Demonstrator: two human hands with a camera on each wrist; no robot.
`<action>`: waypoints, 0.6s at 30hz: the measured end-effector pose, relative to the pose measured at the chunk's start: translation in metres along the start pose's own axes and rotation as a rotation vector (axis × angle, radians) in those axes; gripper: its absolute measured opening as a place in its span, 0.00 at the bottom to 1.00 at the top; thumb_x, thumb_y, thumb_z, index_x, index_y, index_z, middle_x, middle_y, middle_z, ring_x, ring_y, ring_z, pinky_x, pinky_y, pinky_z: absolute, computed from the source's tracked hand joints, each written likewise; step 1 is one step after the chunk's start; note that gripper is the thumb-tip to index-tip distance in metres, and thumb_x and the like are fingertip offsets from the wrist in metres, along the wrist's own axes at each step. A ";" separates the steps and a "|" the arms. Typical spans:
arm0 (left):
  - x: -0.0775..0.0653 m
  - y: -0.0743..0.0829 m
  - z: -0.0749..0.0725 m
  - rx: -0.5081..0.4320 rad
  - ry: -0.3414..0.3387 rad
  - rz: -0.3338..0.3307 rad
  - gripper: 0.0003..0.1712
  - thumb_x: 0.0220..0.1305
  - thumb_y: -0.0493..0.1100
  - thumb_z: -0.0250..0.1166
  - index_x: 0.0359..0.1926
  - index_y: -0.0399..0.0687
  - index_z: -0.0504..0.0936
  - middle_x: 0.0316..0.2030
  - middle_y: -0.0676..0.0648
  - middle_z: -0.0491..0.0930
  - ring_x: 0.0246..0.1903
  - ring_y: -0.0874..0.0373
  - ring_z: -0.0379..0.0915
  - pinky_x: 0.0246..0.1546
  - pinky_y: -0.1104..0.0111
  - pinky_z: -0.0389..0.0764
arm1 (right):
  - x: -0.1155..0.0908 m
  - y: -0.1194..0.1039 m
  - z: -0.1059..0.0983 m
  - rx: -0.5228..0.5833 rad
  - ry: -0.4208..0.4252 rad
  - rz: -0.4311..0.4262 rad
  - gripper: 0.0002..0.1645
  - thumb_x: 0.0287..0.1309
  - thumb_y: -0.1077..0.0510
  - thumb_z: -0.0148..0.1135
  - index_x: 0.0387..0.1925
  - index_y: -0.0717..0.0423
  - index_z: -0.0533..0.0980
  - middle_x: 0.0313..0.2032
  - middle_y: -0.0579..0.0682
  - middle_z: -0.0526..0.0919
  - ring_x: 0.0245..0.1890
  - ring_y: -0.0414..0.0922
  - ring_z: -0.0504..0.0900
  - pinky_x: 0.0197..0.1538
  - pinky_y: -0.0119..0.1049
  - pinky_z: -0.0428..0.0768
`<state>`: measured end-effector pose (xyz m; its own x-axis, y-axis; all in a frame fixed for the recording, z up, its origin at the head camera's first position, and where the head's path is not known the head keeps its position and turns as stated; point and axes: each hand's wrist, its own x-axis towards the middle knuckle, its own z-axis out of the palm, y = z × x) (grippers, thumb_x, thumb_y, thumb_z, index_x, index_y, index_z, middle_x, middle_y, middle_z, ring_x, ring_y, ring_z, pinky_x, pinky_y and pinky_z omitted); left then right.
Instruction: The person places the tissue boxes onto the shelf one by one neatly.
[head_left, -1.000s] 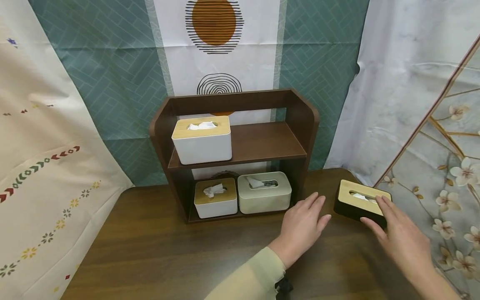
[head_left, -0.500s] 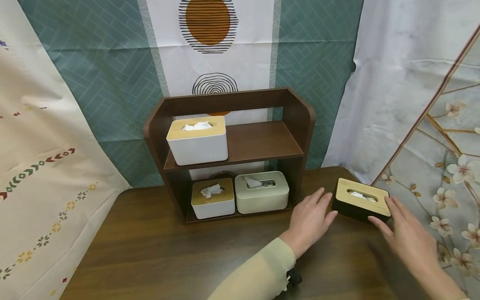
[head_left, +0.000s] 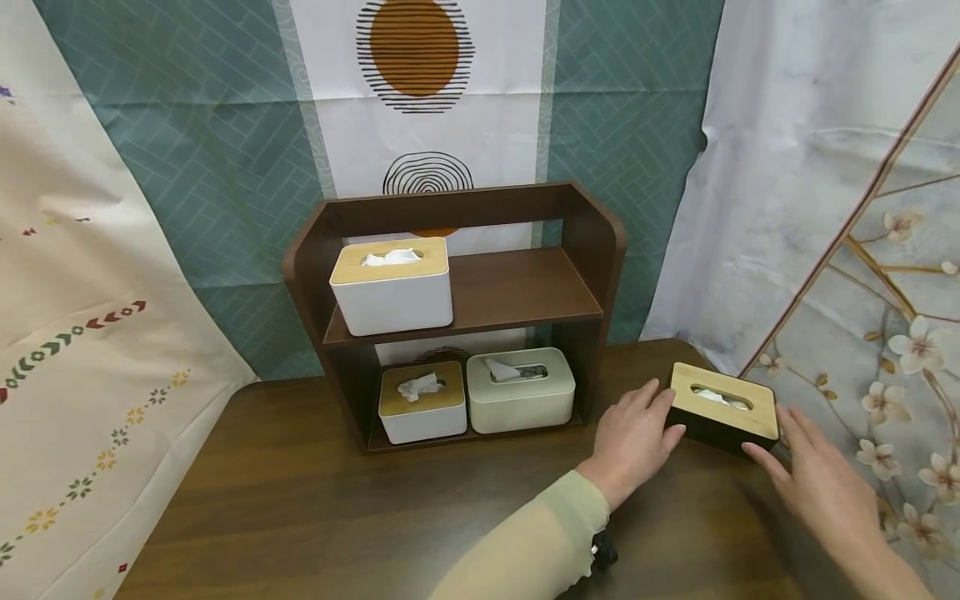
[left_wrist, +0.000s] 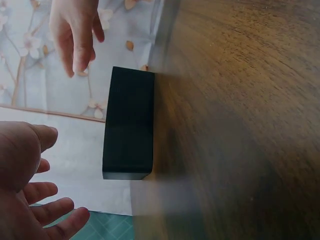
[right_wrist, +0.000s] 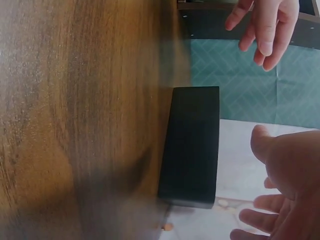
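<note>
A black tissue box (head_left: 722, 404) with a pale wooden lid stands on the table at the right, a white tissue showing in its oval slot. To its left is my left hand (head_left: 632, 435), fingers extended and loosely bent near the box's left end. My right hand (head_left: 823, 483) lies at the opposite end, thumb by the front corner and fingers along the right side. The left wrist view shows the plain dark side of the tissue box (left_wrist: 129, 122) with a gap to my left fingers. In the right wrist view the thumb and fingers of my right hand (right_wrist: 292, 175) are spread apart.
A dark brown two-tier shelf (head_left: 525, 279) stands at the back. Its upper tier bears a large white tissue box (head_left: 393, 302) with a wooden lid. Below sit a smaller white box (head_left: 423, 423) and a cream box (head_left: 522, 407). Patterned cloths hang around the table (head_left: 337, 508).
My left hand has moved right, closer to the black tissue box. My right hand has shifted from over the lid to the box's right end. The head view has turned slightly.
</note>
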<state>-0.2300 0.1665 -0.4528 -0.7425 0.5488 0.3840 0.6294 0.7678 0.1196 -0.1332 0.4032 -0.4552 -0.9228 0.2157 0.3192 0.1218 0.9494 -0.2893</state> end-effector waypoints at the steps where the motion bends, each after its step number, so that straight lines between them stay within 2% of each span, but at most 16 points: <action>1: 0.001 0.001 0.001 0.007 -0.006 -0.001 0.32 0.83 0.67 0.59 0.79 0.65 0.75 0.79 0.56 0.71 0.71 0.62 0.74 0.63 0.66 0.81 | 0.000 0.001 0.001 0.001 -0.003 0.000 0.57 0.79 0.34 0.64 0.85 0.67 0.53 0.78 0.79 0.59 0.67 0.84 0.66 0.55 0.83 0.69; 7: 0.004 0.004 0.005 0.053 -0.025 -0.008 0.33 0.82 0.68 0.60 0.79 0.66 0.75 0.79 0.57 0.70 0.71 0.62 0.73 0.62 0.65 0.81 | 0.004 0.002 0.007 -0.007 -0.021 0.000 0.55 0.79 0.34 0.63 0.84 0.69 0.56 0.77 0.80 0.60 0.67 0.84 0.66 0.55 0.83 0.69; 14: 0.007 0.012 0.015 0.074 -0.065 0.001 0.34 0.82 0.70 0.58 0.81 0.67 0.73 0.80 0.58 0.67 0.72 0.63 0.71 0.64 0.65 0.80 | 0.002 0.011 0.007 -0.014 -0.086 0.027 0.57 0.81 0.32 0.59 0.85 0.67 0.52 0.79 0.80 0.54 0.68 0.86 0.63 0.53 0.85 0.68; 18: 0.007 0.012 0.018 0.078 -0.080 -0.011 0.35 0.81 0.70 0.59 0.81 0.68 0.73 0.80 0.59 0.67 0.73 0.63 0.70 0.64 0.65 0.79 | 0.002 0.012 0.011 -0.018 -0.090 0.007 0.55 0.81 0.33 0.59 0.85 0.68 0.53 0.78 0.81 0.54 0.67 0.86 0.64 0.52 0.83 0.70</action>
<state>-0.2322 0.1854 -0.4649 -0.7672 0.5627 0.3079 0.6037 0.7956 0.0502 -0.1374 0.4129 -0.4681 -0.9509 0.2014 0.2351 0.1339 0.9522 -0.2744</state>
